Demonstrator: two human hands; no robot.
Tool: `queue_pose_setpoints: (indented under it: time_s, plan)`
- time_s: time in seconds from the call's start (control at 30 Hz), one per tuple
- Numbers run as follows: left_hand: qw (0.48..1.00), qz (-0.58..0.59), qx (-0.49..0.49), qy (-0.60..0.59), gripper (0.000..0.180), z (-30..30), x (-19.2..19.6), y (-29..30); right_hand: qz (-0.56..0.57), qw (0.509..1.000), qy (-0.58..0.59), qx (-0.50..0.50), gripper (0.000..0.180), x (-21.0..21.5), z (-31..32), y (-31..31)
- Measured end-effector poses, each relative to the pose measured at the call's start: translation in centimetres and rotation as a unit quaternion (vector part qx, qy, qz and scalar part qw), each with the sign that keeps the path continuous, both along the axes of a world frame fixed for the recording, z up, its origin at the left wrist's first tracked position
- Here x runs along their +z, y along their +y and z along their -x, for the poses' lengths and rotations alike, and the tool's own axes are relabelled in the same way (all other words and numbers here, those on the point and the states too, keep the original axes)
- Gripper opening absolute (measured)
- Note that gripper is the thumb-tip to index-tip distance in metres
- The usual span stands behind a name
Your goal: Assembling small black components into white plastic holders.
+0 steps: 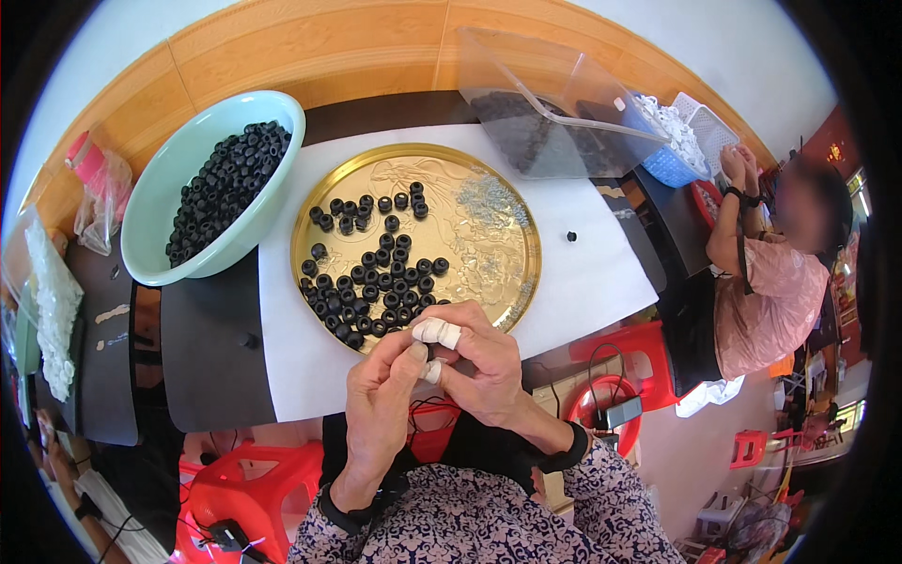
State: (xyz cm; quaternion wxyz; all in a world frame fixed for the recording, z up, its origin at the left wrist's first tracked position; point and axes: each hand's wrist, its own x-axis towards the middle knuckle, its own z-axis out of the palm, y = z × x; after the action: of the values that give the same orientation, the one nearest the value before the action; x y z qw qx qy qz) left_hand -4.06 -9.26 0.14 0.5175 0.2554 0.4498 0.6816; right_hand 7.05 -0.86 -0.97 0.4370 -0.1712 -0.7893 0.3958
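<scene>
because gold tray (453,240) sits just past fingers (408,362), black beads (379,328) seem handy; left hand (378,399), right hand (487,368) pinch mostly hidden dark piece (436,352).

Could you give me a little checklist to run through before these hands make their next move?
1. Both hands in view: ok. The left hand and right hand meet at the near side of the gold tray.
2. What the fingertips hold clearly visible: cannot tell; the fingers hide most of the gap.
3. White finger wraps on: ok, on the right hand.
4. Black beads at hand: ok, many loose on the tray.
5. Small clear bits mostly apart from the beads: ok, toward the tray's right side.
6. No stray pieces: not ok; one dark piece lies on the white sheet.
</scene>
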Motion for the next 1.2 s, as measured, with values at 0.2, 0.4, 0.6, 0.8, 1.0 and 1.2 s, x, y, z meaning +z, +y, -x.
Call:
queue_pose_setpoints:
  time_s: [0.2,0.4,0.6,0.8,1.0,1.2]
  plan:
    - [0.998,-0.029,-0.005,0.047,0.023,-0.1,-1.1,-0.1,-0.024,1.000,0.001,0.003,0.041,-0.3,-0.2,0.0]
    - [0.999,-0.001,0.028,0.042,0.019,-0.2,-1.2,-0.1,-0.064,0.998,-0.022,-0.002,0.046,-0.2,-0.1,0.1]
    - [0.998,0.018,0.002,0.056,0.026,-0.2,-0.8,-0.7,-0.054,0.999,-0.001,-0.002,0.046,-0.5,-0.3,-0.1]
    - [0.983,0.048,-0.045,0.173,0.034,0.2,-0.3,-1.2,-0.073,0.997,0.006,-0.025,0.042,-0.7,-0.3,-0.3]
    - [0.978,0.043,-0.006,0.203,0.029,-0.2,-0.1,-1.0,-0.103,0.994,0.015,-0.034,0.041,-1.0,-0.2,-0.3]
    - [0.955,0.049,-0.030,0.291,0.028,0.3,0.8,-1.1,-0.132,0.991,0.010,-0.021,0.040,-1.2,-0.4,-0.1]
